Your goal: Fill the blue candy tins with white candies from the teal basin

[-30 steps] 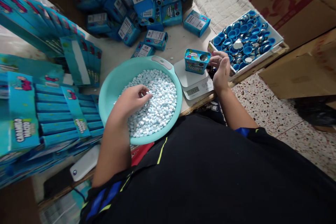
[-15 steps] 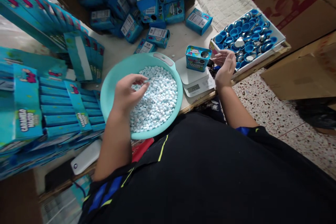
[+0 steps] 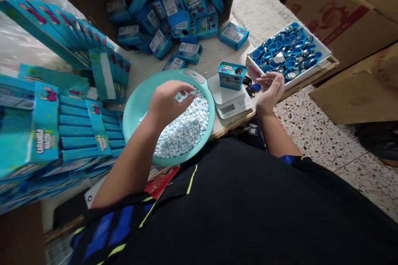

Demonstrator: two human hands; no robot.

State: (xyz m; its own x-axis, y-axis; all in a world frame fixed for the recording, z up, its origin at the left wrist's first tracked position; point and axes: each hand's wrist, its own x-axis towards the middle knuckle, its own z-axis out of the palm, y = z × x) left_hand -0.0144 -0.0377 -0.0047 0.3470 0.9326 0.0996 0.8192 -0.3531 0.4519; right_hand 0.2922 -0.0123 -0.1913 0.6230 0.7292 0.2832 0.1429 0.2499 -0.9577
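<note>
My left hand [image 3: 170, 102] is above a turquoise basin [image 3: 136, 91] of small pale-blue and white candies [image 3: 183, 132]. Its fingers are curved and the thumb stands apart from them, with nothing visible between. Just right of the basin, a blue candy tin [image 3: 231, 76] with a round opening in its top stands upright on a white kitchen scale [image 3: 238, 105]. The scale's display digits are too blurred to read. My right hand [image 3: 270, 93] rests to the right of the scale, palm turned inward and fingers loosely bent, holding nothing.
A shallow white box [image 3: 321, 56] of blue-lined round caps sits at the right. Behind the scale, blue tins [image 3: 207, 25] lie in and before a large carton. Stacked blue display boxes [image 3: 46, 132] line the left. Keys [image 3: 251, 87] lie beside the scale.
My left hand has shifted right and slightly up over the candies, its thumb and fingers wider apart. My right hand stays beside the scale. The camera view has tilted a little.
</note>
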